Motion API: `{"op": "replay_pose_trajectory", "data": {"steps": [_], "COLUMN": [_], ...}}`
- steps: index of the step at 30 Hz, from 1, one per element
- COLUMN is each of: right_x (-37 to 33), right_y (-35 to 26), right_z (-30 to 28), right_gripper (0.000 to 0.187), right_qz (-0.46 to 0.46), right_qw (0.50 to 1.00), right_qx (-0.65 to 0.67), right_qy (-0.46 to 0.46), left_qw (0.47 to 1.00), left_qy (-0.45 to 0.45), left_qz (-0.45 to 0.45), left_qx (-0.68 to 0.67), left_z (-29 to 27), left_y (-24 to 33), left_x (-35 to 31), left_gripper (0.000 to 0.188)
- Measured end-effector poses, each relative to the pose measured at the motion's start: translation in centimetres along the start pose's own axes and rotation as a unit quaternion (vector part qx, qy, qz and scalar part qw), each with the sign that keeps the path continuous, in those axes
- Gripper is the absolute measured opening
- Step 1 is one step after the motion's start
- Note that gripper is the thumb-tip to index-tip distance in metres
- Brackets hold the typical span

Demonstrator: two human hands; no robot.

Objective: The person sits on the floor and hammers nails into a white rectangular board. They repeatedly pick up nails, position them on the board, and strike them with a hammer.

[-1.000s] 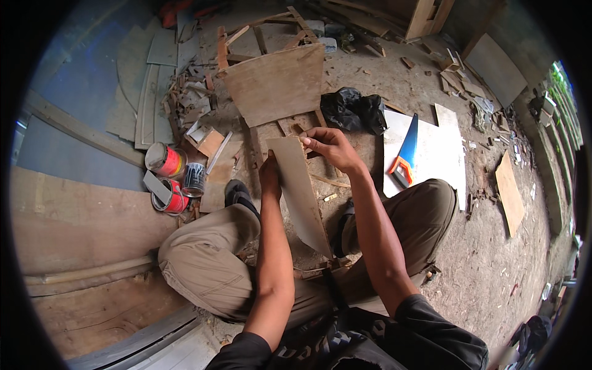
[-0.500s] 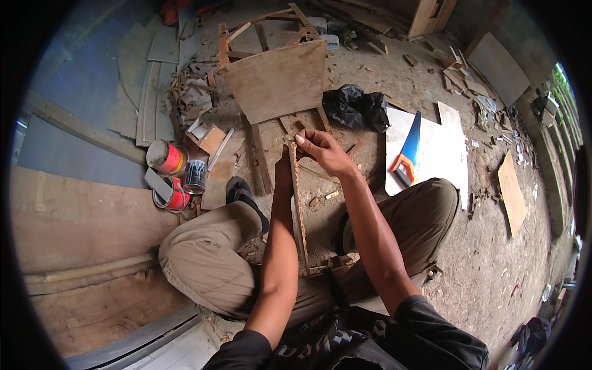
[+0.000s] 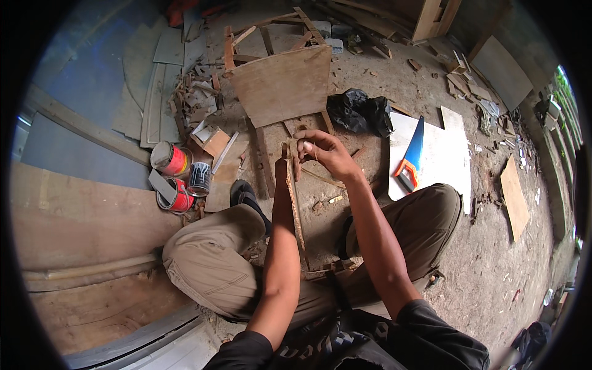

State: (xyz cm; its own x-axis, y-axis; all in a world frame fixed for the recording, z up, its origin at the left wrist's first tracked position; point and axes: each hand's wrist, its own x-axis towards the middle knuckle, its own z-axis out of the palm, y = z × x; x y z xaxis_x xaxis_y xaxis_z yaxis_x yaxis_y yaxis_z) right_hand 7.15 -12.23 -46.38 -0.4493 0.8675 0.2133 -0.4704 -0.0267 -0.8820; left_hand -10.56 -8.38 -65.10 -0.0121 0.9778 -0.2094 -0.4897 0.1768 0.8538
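Between my forearms a thin wooden board (image 3: 296,213) stands almost edge-on, its rough, splintered edge facing up. My left hand (image 3: 281,171) grips it from the left near the far end; its fingers are mostly hidden. At that same end, my right hand (image 3: 330,153) is closed in a pinch, its fingertips against or just beside the board. What lies between thumb and fingers is too small to make out. Beyond my hands is a wooden frame (image 3: 230,52) with a plywood panel (image 3: 283,83) on its near side.
Paint cans (image 3: 168,158) stand on the left beside wood scraps (image 3: 196,95). A handsaw (image 3: 411,151) with an orange-black handle lies on a white board (image 3: 447,157) to the right. Behind it sits a black plastic bag (image 3: 359,111). A plywood offcut (image 3: 513,196) lies farther right.
My right thumb has drawn back slightly from the board's far end, toward the right and nearer me. My left hand still holds the board. The whole view has shifted a little.
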Motion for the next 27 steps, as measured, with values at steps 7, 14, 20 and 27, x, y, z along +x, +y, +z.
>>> {"op": "replay_pose_trajectory", "data": {"steps": [7, 14, 20, 27], "right_x": [-0.6, 0.2, -2.0, -0.3], "right_y": [0.9, 2.5, 3.1, -1.8], "right_z": [-1.0, -1.1, -10.4, -2.3], "right_gripper": [0.016, 0.024, 0.032, 0.052], "right_qz": [0.032, -0.012, -0.083, 0.034], "right_qw": [0.998, 0.981, 0.894, 0.944], "right_qx": [-0.031, -0.137, -0.357, -0.316], "right_qy": [-0.035, 0.139, 0.256, 0.091], "left_qw": [0.992, 0.882, 0.735, 0.805], "left_qy": [-0.067, -0.354, -0.589, -0.533], "left_qz": [0.039, 0.115, 0.074, 0.046], "left_qx": [-0.101, -0.290, -0.329, -0.256], "left_z": [2.9, 2.3, 0.2, -2.7], "left_y": [-2.0, 0.1, 3.3, 3.8], "left_x": [-1.7, -1.5, 1.1, 1.2], "left_gripper": [0.050, 0.040, 0.036, 0.043]}}
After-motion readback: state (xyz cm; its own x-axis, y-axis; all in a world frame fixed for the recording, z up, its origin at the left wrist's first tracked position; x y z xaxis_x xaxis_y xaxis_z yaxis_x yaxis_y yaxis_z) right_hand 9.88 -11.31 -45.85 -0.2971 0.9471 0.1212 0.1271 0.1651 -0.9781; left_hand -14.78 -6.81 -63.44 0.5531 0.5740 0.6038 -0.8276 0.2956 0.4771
